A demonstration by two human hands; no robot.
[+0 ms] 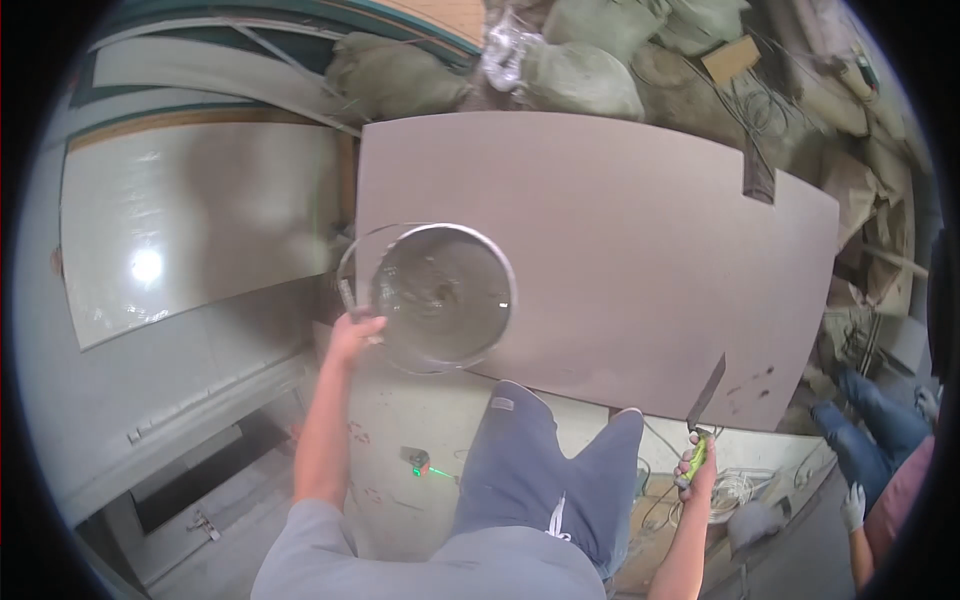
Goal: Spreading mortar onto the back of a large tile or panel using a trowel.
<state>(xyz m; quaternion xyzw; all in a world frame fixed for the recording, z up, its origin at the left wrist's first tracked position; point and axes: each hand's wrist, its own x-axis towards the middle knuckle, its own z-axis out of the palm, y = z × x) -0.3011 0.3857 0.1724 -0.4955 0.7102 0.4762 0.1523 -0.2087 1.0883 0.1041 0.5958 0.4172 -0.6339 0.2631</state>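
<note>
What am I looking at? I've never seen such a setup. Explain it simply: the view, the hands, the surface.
There is no machine, just a person working bare-handed. The one picture comes from a fisheye camera on their head, looking down, so straight edges bend. Before them lies a large pinkish board, with dark spots near its right end. The left hand seems to hold a bucket; whether that rests on the board, I can't tell. The right hand holds a green-handled, dark-bladed tool.
</note>
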